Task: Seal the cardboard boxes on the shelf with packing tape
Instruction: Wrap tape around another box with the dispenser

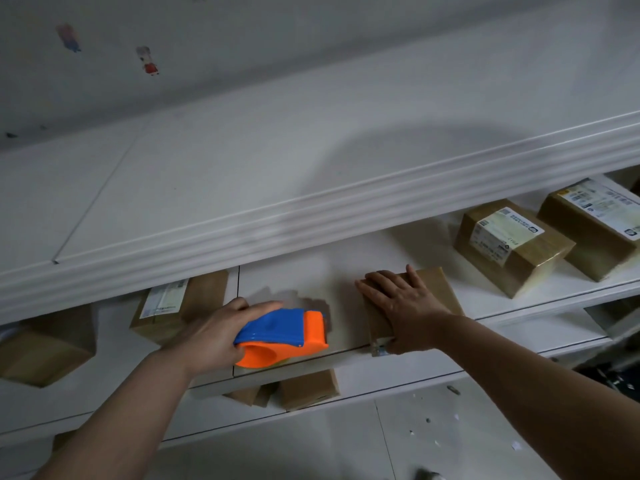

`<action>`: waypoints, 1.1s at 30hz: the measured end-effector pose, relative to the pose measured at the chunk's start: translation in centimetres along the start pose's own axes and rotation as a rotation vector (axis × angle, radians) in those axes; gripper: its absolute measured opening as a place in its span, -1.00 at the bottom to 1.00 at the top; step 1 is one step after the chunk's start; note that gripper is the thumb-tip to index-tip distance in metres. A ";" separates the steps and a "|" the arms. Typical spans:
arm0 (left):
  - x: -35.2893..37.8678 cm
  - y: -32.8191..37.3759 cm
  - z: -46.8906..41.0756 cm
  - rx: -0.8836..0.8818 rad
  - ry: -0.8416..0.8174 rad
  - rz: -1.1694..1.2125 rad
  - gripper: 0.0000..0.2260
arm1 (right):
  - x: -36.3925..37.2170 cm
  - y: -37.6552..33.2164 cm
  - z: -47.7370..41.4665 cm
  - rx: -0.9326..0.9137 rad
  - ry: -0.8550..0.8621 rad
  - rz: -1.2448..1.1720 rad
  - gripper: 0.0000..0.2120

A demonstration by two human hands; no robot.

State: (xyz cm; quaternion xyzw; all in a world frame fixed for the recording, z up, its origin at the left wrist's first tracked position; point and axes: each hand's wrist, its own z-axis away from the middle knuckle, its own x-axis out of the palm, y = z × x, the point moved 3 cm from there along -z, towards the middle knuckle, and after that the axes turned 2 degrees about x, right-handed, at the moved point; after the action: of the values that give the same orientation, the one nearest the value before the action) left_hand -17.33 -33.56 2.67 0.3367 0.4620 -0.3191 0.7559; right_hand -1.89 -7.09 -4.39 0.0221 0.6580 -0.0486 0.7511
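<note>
White shelf (298, 271), cardboard boxes (512, 247), tape dispenser (287, 330), stickered wall (242, 36), floor (450, 434)

Left hand (211, 336) curled round tape dispenser (287, 336), right hand (401, 303) flat, palm down

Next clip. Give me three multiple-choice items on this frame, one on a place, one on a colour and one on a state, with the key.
1. Where does the right hand rest?
A. on the plain cardboard box
B. on the wall
C. on the floor

2. What colours is the tape dispenser?
A. green and white
B. orange and blue
C. all black

3. What is the left hand doing?
A. hanging idle
B. lying flat on a box
C. gripping the tape dispenser

Key: 1 A, its fingers lie spread on the box top. 2 B, it has an orange body and a blue cover. 3 C, its fingers wrap round the tool.
</note>
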 end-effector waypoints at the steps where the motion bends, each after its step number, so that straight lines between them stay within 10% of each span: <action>1: -0.1 -0.1 0.1 -0.017 -0.008 -0.014 -0.14 | 0.0 0.0 0.0 0.000 -0.001 0.002 0.11; 21: -0.1 11.3 -3.7 -0.372 -0.218 -0.681 -0.65 | 0.0 -0.2 0.3 0.027 0.012 -0.015 0.09; 30: 1.5 7.2 -3.4 -0.321 0.079 0.065 -0.25 | 0.0 -0.2 0.2 0.023 0.013 -0.020 0.09; 33: 3.7 7.1 -5.0 -0.270 0.170 -0.044 -0.28 | 0.1 -0.2 0.0 0.020 -0.008 -0.022 0.11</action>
State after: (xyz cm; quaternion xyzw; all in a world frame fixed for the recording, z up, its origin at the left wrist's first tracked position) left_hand -12.74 -26.15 -0.94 0.2476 0.5703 -0.2409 0.7452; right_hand -1.90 -7.26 -4.52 0.0220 0.6546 -0.0636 0.7530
